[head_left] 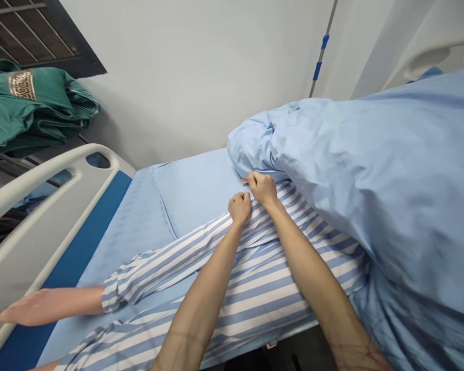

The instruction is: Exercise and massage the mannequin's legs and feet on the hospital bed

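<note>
Blue-and-white striped trousers [270, 278] cover the legs of a figure lying on the bed. My left hand [239, 207] is closed on the trouser cloth over the far leg, knuckles up. Just right of it, my right hand [262, 188] is also closed at the cloth, close to the edge of a light blue quilt [332, 154]. My fingers hide most of the gripped fabric. The figure's fingertips [244, 181] show beside my right hand. A bare foot [34, 307] sticks out of the far trouser leg.
The light blue bed sheet [139, 221] lies under the legs. A cream footboard [34, 226] with a dark blue panel closes the left end. Folded green cloth [42, 108] sits beyond it. A thin pole [322, 51] leans at the wall.
</note>
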Action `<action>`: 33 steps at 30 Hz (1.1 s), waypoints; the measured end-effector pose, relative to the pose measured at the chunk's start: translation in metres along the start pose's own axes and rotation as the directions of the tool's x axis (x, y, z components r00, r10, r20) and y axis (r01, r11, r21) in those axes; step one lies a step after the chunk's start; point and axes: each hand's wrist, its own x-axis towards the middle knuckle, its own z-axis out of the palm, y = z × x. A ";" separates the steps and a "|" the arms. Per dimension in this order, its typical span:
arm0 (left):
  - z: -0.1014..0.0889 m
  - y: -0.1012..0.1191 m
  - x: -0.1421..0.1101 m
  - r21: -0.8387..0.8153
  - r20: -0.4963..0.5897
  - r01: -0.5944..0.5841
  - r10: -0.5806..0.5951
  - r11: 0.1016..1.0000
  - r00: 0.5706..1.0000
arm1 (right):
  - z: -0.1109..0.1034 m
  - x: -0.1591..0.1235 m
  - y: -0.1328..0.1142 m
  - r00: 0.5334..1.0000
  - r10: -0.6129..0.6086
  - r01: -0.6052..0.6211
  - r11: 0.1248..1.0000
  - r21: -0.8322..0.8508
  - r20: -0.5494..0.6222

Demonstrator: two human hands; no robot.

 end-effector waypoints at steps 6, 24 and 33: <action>0.003 0.000 0.002 0.000 -0.013 0.004 -0.004 1.000 1.000 | 0.003 0.002 0.043 0.976 0.216 -0.216 0.976 0.010 -0.033; -0.207 -0.175 -0.028 -0.079 -0.211 0.156 -0.170 0.985 0.963 | 0.012 -0.004 0.047 0.953 0.303 -0.301 0.946 -0.121 -0.002; -0.208 -0.265 -0.053 0.382 -0.205 0.318 -0.256 0.868 0.945 | 0.014 -0.006 0.051 0.976 0.218 -0.218 0.954 -0.207 -0.023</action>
